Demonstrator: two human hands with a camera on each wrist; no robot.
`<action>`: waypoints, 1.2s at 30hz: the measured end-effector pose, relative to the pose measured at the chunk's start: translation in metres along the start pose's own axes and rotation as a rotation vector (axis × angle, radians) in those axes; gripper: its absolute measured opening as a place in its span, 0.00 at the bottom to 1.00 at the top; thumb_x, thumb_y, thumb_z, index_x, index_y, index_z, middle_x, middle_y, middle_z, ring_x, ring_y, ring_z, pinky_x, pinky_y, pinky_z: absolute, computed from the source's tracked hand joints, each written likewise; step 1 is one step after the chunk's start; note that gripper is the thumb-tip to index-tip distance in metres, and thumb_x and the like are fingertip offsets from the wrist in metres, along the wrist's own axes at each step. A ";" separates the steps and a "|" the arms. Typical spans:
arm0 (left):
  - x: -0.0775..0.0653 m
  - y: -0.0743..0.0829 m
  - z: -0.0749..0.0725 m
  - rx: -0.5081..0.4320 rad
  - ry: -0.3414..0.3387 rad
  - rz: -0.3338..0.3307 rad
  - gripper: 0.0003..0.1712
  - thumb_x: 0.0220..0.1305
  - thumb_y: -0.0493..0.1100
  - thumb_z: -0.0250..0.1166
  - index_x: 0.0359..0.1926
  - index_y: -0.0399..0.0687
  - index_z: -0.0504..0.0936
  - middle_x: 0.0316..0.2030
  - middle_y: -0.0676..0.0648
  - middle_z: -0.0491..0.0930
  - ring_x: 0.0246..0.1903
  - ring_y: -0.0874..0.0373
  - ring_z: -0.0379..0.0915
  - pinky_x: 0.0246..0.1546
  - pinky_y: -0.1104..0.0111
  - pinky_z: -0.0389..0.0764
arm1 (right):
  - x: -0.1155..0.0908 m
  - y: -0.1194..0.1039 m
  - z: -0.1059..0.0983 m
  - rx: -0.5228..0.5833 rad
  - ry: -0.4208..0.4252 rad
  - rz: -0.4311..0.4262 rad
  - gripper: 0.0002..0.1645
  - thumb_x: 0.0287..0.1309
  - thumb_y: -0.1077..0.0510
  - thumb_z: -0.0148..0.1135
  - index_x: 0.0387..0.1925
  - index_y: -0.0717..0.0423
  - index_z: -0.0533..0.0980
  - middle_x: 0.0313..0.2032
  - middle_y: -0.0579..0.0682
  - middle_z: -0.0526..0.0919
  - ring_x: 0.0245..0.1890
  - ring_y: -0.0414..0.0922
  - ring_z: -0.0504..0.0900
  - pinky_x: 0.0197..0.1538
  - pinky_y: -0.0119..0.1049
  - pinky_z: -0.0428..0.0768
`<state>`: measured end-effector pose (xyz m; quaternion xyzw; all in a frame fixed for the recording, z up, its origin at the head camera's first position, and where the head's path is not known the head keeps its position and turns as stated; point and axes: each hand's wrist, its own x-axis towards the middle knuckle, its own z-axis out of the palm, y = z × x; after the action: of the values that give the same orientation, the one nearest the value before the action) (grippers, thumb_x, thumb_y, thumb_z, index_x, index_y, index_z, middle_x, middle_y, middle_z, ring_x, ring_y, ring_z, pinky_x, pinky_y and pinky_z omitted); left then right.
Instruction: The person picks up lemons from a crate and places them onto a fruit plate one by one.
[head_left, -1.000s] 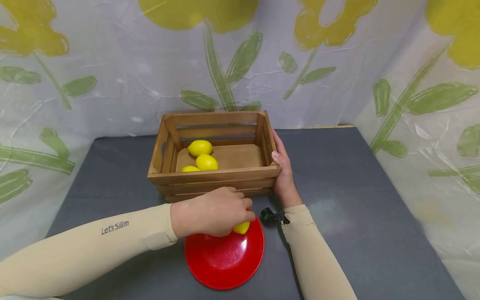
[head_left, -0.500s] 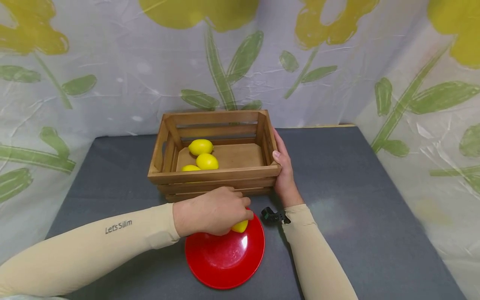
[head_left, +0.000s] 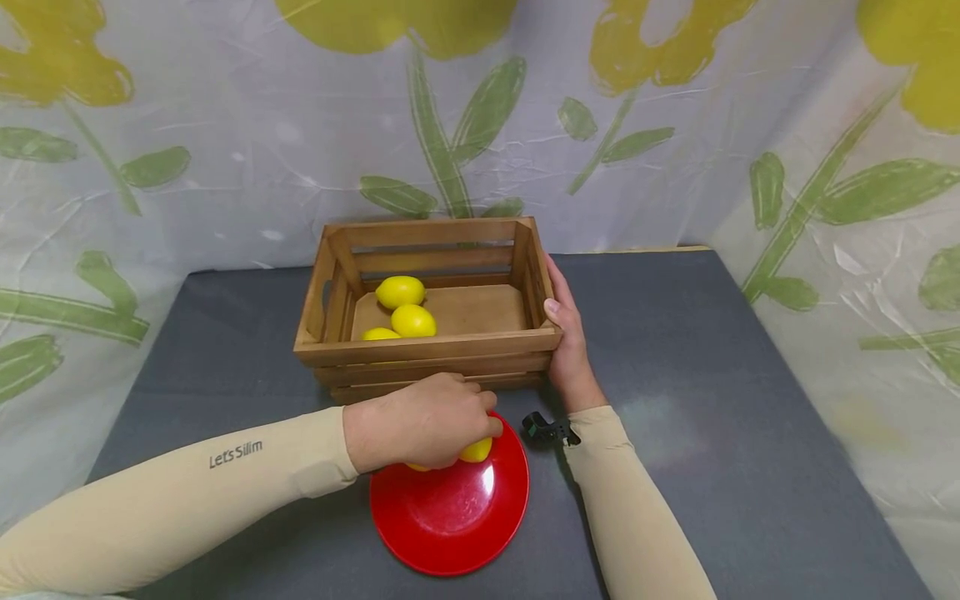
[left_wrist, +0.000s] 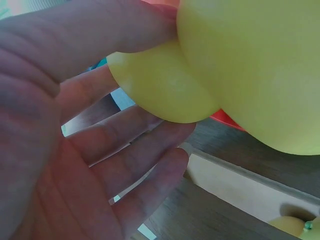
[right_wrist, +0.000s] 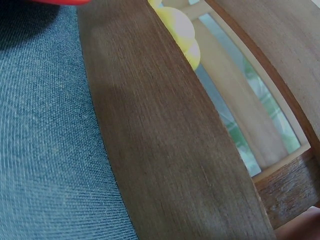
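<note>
My left hand (head_left: 423,423) is over the far part of a red plate (head_left: 450,533), its thumb and fingers around a yellow lemon (head_left: 476,451). In the left wrist view that lemon (left_wrist: 160,85) sits between thumb and fingers, and a second lemon (left_wrist: 260,75) fills the upper right, close to the camera. Only a sliver of the second lemon (head_left: 417,467) shows under the hand in the head view. My right hand (head_left: 570,346) grips the right end of a slatted wooden crate (head_left: 427,348), thumb at the rim; most fingers are hidden behind the end panel.
Inside the crate, three lemons (head_left: 413,321) lie toward the left. Crate and plate stand on a dark grey tabletop (head_left: 697,400), the plate in front of the crate. A white cloth with painted yellow flowers (head_left: 285,167) hangs behind. A black strap device (head_left: 547,430) is on the right wrist.
The left hand has shifted very slightly left with the lemon in its fingers, and a sliver of a second lemon now shows beneath it. The right hand and crate have stayed put.
</note>
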<state>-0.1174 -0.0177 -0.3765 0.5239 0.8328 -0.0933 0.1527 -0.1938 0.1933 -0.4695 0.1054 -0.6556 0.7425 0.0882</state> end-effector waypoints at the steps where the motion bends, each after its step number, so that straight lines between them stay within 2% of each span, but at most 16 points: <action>1: 0.000 0.000 0.000 0.000 0.000 -0.001 0.37 0.46 0.54 0.88 0.61 0.63 0.88 0.49 0.52 0.87 0.47 0.57 0.82 0.52 0.62 0.86 | 0.000 0.000 0.000 -0.001 -0.002 -0.005 0.45 0.64 0.35 0.45 0.83 0.26 0.60 0.82 0.34 0.61 0.81 0.50 0.61 0.80 0.67 0.55; 18: -0.001 0.003 0.002 -0.005 -0.014 -0.007 0.38 0.46 0.55 0.89 0.61 0.65 0.88 0.49 0.52 0.86 0.46 0.58 0.80 0.50 0.63 0.85 | -0.001 0.000 -0.001 -0.002 -0.002 -0.008 0.45 0.64 0.36 0.45 0.84 0.28 0.60 0.83 0.35 0.61 0.81 0.50 0.60 0.80 0.68 0.54; 28: 0.000 0.004 0.006 -0.014 -0.034 -0.001 0.37 0.52 0.56 0.85 0.64 0.64 0.85 0.50 0.53 0.86 0.47 0.59 0.80 0.50 0.63 0.84 | -0.004 0.001 0.000 -0.015 -0.006 -0.006 0.44 0.65 0.35 0.45 0.83 0.25 0.60 0.82 0.33 0.61 0.81 0.48 0.61 0.80 0.67 0.55; 32: -0.002 0.002 0.003 -0.009 -0.009 0.017 0.37 0.55 0.60 0.83 0.65 0.63 0.84 0.50 0.54 0.85 0.48 0.59 0.80 0.51 0.63 0.84 | -0.003 0.002 0.000 -0.015 -0.006 -0.009 0.43 0.66 0.35 0.45 0.83 0.25 0.60 0.82 0.33 0.60 0.81 0.48 0.60 0.80 0.67 0.54; 36: -0.007 0.000 -0.007 -0.024 0.025 0.038 0.37 0.59 0.63 0.80 0.67 0.61 0.84 0.52 0.54 0.86 0.48 0.60 0.80 0.52 0.63 0.85 | -0.002 0.001 -0.001 -0.024 -0.006 -0.013 0.43 0.67 0.35 0.45 0.83 0.25 0.60 0.83 0.33 0.60 0.81 0.49 0.60 0.80 0.68 0.54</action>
<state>-0.1159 -0.0217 -0.3672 0.5389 0.8256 -0.0737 0.1503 -0.1922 0.1939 -0.4714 0.1110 -0.6641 0.7336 0.0922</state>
